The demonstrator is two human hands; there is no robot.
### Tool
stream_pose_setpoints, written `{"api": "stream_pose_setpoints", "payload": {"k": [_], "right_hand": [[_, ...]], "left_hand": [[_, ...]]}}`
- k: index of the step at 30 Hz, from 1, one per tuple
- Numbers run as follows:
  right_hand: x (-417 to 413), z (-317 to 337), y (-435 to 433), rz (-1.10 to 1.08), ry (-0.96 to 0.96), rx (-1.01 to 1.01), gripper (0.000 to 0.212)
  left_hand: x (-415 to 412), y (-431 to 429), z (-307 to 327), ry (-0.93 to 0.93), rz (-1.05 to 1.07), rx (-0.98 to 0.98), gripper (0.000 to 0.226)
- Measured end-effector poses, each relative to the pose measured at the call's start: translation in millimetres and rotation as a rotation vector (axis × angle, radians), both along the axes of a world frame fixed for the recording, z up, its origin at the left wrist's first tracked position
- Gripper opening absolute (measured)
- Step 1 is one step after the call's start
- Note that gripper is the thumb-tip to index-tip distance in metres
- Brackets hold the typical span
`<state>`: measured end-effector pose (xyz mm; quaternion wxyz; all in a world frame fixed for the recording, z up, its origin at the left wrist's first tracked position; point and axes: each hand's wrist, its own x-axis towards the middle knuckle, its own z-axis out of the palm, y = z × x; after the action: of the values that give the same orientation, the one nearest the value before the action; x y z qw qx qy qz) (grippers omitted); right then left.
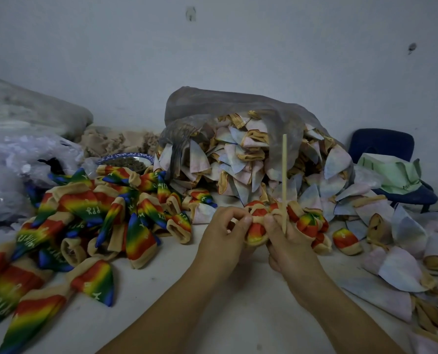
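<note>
A white table [212, 315] stands against a pale wall. At its middle, the left hand [223, 231] pinches the tan cuff of a rainbow cloth piece [257, 232]. The right hand [289, 241] grips the same piece together with an upright wooden stick [284, 175]. Toward the left edge lies a heap of rainbow pieces [85, 213], seemingly finished. At the back edge, a plastic bag [200, 103] spills many pale pieces [238, 159], probably still to be turned.

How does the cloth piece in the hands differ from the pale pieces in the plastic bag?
The held piece shows bright red, yellow and green; the pale pieces are washed-out pink and blue. The held piece is bunched between left hand and right hand beside a stick; the pale pieces lie flat and pointed in the bag. Both have tan cuffs.
</note>
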<state>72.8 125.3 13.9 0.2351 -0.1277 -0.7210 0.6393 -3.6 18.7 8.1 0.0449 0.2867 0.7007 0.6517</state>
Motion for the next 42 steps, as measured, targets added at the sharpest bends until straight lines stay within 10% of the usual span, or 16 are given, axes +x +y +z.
{"api": "stream_pose_setpoints", "payload": {"k": [6,15,32,42], "right_hand": [[-8.3,-9.1,0.3,-0.156,0.014,0.574,0.018],[-8.6,-14.7,-2.9,-0.282,0.038,0.607,0.023],[-7.4,-7.4,-1.7,-0.300,-0.009,0.439,0.028],[-10.4,4.5,-8.9,-0.169,0.070,-0.213,0.034]], "left_hand": [[-2.9,-0.6,-0.1,-0.282,-0.002,0.157,0.021],[-4.2,1.8,3.5,-0.477,-0.040,0.280,0.019],[-1.0,2.0,3.0,-0.616,-0.202,0.310,0.020],[-2.7,-4.2,13.5,-0.890,-0.390,0.467,0.018]]}}
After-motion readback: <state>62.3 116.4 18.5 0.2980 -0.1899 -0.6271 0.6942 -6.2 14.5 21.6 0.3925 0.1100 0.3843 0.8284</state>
